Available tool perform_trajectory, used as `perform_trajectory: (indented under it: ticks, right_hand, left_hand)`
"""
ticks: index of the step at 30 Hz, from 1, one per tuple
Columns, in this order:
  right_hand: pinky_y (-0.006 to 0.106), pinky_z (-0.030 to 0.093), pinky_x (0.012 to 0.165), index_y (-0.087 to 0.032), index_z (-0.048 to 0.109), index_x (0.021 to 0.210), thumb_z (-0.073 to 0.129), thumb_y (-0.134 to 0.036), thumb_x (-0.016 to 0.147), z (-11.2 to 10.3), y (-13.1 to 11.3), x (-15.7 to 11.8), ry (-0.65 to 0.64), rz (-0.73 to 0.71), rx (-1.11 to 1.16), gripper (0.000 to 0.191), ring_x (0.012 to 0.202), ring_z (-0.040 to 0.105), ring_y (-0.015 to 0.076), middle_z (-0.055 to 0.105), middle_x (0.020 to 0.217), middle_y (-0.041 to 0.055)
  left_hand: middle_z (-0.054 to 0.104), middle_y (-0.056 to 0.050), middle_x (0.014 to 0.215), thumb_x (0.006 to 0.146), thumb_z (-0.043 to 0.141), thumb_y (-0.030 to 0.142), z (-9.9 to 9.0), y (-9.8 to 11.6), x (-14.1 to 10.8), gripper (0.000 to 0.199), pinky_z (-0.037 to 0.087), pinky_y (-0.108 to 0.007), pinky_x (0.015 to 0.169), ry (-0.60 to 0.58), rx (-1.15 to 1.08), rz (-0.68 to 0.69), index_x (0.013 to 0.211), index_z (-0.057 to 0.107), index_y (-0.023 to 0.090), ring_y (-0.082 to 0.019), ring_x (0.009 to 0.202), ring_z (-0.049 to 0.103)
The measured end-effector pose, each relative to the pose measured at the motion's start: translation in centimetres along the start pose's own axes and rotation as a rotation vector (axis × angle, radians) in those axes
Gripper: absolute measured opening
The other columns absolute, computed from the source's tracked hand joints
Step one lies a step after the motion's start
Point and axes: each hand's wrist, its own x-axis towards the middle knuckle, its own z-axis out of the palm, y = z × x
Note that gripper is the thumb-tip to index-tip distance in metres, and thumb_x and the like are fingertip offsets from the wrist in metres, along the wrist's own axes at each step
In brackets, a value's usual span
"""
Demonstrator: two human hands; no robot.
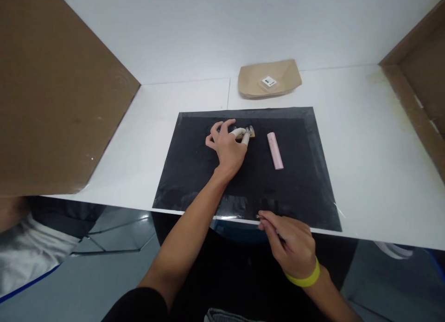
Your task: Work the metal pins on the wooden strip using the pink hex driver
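Observation:
My left hand (227, 148) reaches over the black mat (208, 183), its thumb and index finger in white finger covers. Their tips close together at a small yellowish-brown block (252, 136) with clear pieces on it. What exactly they pinch is too small to tell; the other fingers are bent and spread. At the mat's front edge, my right hand (292, 241) is closed around a thin rod-like thing (257, 216), of which only a short tip shows. A yellow band circles the right wrist. To the right of the block lies a pale pink, elongated case (275, 150).
Behind the mat, a brown paper tray (248, 83) holds a small clear box (269, 82) with a white label. Brown panels (62, 94) border the white table (375, 150) on both sides. Another person's grey clothing (38, 252) shows at lower left.

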Motion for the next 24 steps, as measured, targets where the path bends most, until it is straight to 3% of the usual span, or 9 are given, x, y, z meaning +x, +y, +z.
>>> perform_trajectory:
  ticks: [6,24]
  right_hand:
    - [0.025,0.058,0.067,-0.012,0.067,0.118,0.059,-0.003,0.099,0.4,-1.6,0.0,-0.021,0.004,0.068,0.023,0.071,0.075,0.0117,0.078,0.086,0.0015]
    - [0.028,0.061,0.065,-0.012,0.067,0.119,0.056,-0.004,0.1,1.5,-2.6,-0.7,-0.072,-0.007,0.134,0.023,0.067,0.074,0.0143,0.077,0.081,0.0014]
  left_hand:
    - [0.066,0.001,0.145,0.091,0.075,0.026,0.3,0.1,0.4,0.009,0.027,-0.062,0.111,0.0,0.014,0.003,0.083,0.079,0.028,-0.036,0.144,0.042]
    - [0.064,-0.001,0.148,0.096,0.069,0.027,0.4,-0.3,0.0,0.012,0.029,-0.065,0.112,0.025,0.1,0.087,0.09,0.079,0.029,-0.037,0.145,0.042]
